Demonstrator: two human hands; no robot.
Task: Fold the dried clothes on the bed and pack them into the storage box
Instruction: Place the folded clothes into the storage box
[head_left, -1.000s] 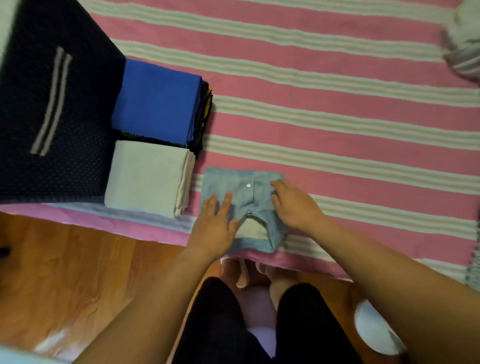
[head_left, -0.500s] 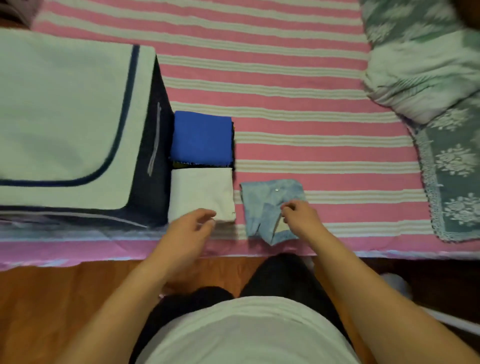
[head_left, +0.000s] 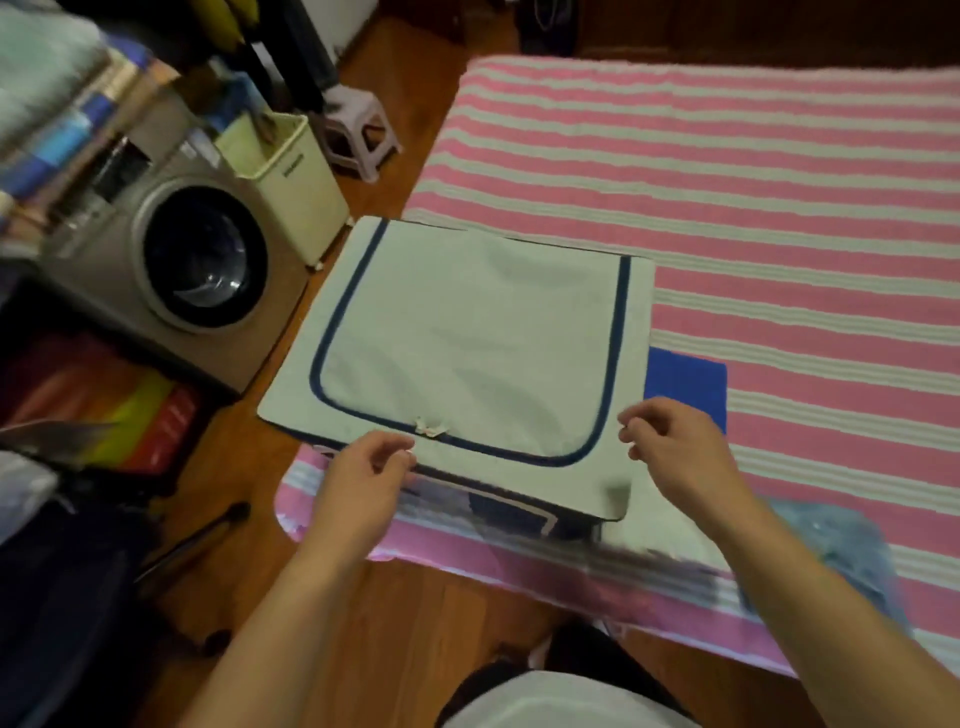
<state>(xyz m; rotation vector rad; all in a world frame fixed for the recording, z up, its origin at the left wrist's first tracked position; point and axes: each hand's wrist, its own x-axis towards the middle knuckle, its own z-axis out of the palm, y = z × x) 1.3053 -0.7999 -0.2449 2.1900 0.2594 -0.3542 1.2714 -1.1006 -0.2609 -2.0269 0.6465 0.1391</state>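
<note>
Storage box (head_left: 467, 332) on near-left corner of bed (head_left: 779, 208), lid zipped shut. Zipper pull (head_left: 430, 427) on near edge of lid, just right of left hand (head_left: 363, 483), well left of right hand (head_left: 675, 447). Left clearly nearer. Both hands empty, fingers loosely curled, not touching lid. Zip track runs left-right along near edge, then up both sides. Folded blue cloth (head_left: 685, 384) just right of box.

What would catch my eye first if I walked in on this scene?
Likely the big pale storage box with its navy zipper line, sitting on the near corner of the pink striped bed. Both hands, left hand and right hand, reach toward its near edge. A washing machine stands left.
</note>
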